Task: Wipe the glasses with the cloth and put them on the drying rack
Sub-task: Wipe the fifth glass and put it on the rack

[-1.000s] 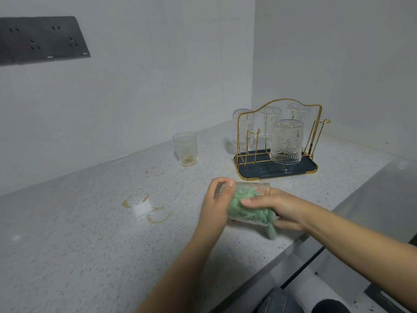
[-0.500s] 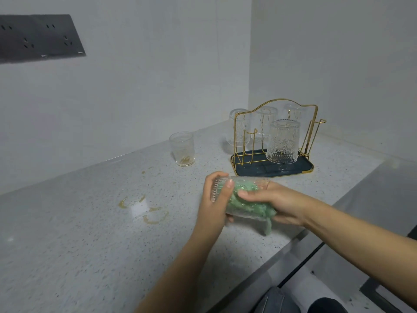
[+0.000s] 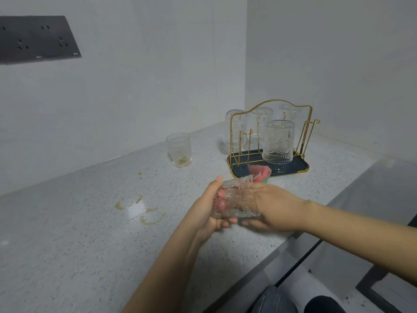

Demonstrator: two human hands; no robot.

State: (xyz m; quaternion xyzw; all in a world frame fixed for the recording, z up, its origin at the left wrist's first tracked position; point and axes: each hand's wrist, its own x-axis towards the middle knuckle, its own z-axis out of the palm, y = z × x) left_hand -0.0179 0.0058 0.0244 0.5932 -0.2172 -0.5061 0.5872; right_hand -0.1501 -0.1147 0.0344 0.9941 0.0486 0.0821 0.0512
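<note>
While lying sideways above the counter [image 3: 67, 256], held glass [image 3: 234, 199] gripped at its base by left hand [image 3: 203, 219], fingers curled round it. Right hand [image 3: 274, 207] thrust into the mouth, pinching cloth [image 3: 259, 173], pink and green. Beyond, drying rack [image 3: 268, 171] carrying upturned glasses; dirty glass [image 3: 179, 149] upright to its left.
</note>
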